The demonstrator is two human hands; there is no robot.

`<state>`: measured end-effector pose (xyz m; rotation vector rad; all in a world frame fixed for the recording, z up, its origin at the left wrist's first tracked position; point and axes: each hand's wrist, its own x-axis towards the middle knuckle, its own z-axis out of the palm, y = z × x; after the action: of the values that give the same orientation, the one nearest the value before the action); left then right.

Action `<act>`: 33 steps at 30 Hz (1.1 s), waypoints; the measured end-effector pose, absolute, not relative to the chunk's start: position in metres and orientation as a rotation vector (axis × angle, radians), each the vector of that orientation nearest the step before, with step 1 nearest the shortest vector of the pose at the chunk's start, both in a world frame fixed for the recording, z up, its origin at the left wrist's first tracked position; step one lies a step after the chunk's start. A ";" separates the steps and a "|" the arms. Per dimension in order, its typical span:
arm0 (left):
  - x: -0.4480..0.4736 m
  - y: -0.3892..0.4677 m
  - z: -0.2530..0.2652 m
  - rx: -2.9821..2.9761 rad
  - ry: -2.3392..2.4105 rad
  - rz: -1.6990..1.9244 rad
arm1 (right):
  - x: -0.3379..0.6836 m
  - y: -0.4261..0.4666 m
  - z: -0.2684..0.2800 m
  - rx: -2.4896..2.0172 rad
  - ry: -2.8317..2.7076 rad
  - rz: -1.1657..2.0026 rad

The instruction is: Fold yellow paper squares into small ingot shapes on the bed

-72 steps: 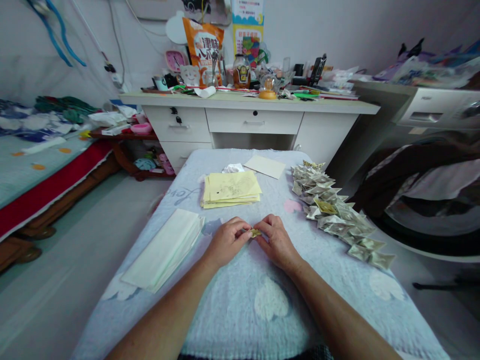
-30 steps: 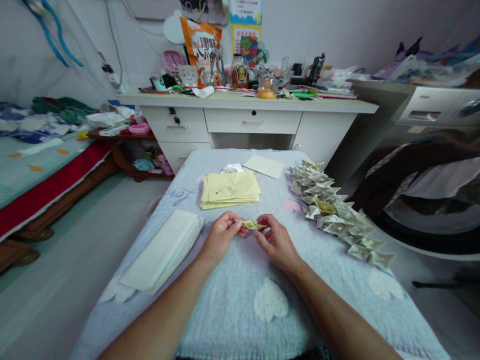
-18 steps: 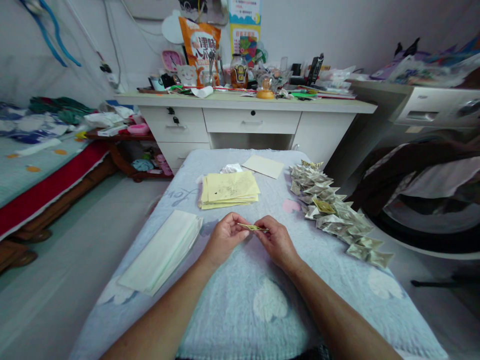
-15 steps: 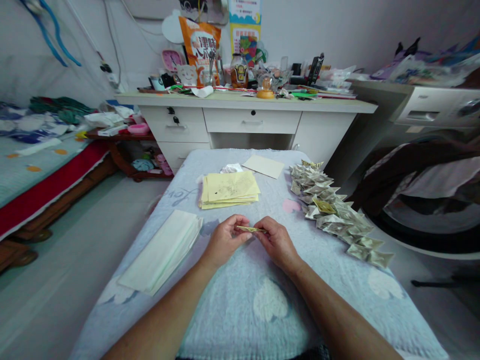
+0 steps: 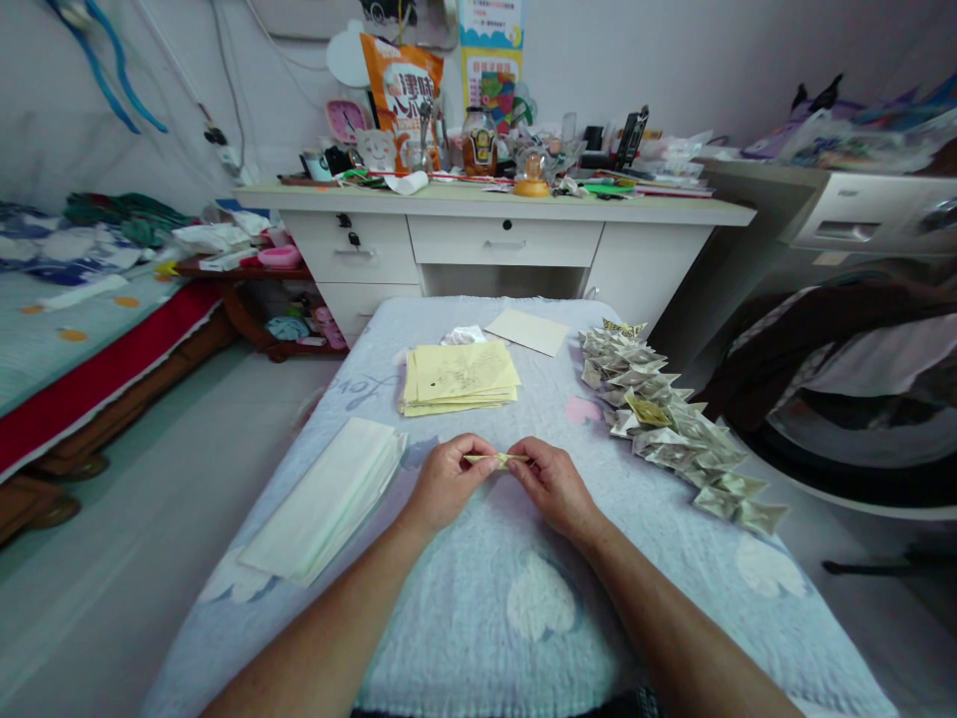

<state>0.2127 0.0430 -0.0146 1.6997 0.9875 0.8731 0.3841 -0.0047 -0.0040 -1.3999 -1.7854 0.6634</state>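
Observation:
A small folded yellow paper (image 5: 501,460) is held between my two hands above the cloth-covered table. My left hand (image 5: 454,481) pinches its left end between thumb and fingers, and my right hand (image 5: 551,487) pinches the right end. The fingers cover much of the paper. Just beyond my hands lies a stack of yellow paper sheets (image 5: 462,374) with faint dark print on top. A long pile of pale folded paper (image 5: 329,504) rests to the left. On the right stand rows of folded paper pieces (image 5: 673,429), mostly greyish, a few yellow.
Behind the yellow stack are a pale card (image 5: 527,331) and a crumpled white tissue (image 5: 464,336). A white desk (image 5: 508,239) loaded with clutter stands at the table's far end. A washing machine (image 5: 859,224) is at the right, a bed (image 5: 82,339) at the left.
The folded paper has turned slightly between my fingers, showing a wider middle part. My fingertips have shifted along it, and both hands stay in nearly the same place.

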 end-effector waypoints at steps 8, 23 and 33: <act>0.212 0.039 -0.007 1.690 0.901 0.833 | 0.385 -0.005 -0.006 -1.380 -1.778 0.675; 0.212 0.042 -0.010 1.578 0.931 0.856 | 0.385 -0.004 -0.014 -1.177 -1.470 1.123; 0.215 0.040 -0.010 1.517 0.888 0.747 | 0.386 -0.001 -0.013 -1.161 -1.356 1.359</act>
<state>0.2151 0.0401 -0.0104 1.5173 0.8882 0.7470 0.3860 -0.0014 -0.0127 -1.1609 -1.3558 1.3592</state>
